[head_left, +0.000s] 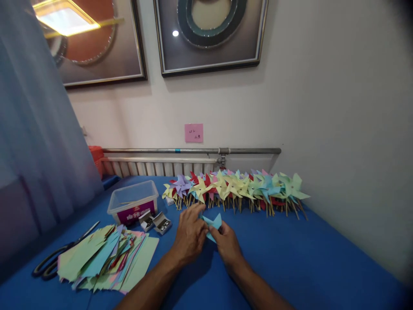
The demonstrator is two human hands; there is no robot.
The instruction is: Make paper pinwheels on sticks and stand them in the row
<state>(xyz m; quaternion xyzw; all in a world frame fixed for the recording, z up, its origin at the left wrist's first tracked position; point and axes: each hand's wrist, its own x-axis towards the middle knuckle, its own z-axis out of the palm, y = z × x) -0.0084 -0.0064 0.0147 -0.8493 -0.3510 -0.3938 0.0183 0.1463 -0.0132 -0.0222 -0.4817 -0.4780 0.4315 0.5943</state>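
A light-blue paper pinwheel (215, 222), its points partly folded, is held between my two hands above the blue table. My left hand (192, 230) is closed at the paper's left side, and its fingertips hide that part. From the right, my right hand (228, 245) pinches the pinwheel between thumb and fingers. Left of my hands, two small open boxes (162, 224) hold shiny metal pins or tacks. Beyond my hands lies a long row of finished pinwheels (222, 185) on thin sticks, in yellow, red, purple, blue and green.
Cut coloured paper sheets (106, 258) are heaped at the left, with scissors (61, 254) beside them. A clear plastic tub (134, 198) with a few thin sticks stands behind. A curtain (41, 107) hangs at the left. A radiator (158, 167) and wall bound the table's back.
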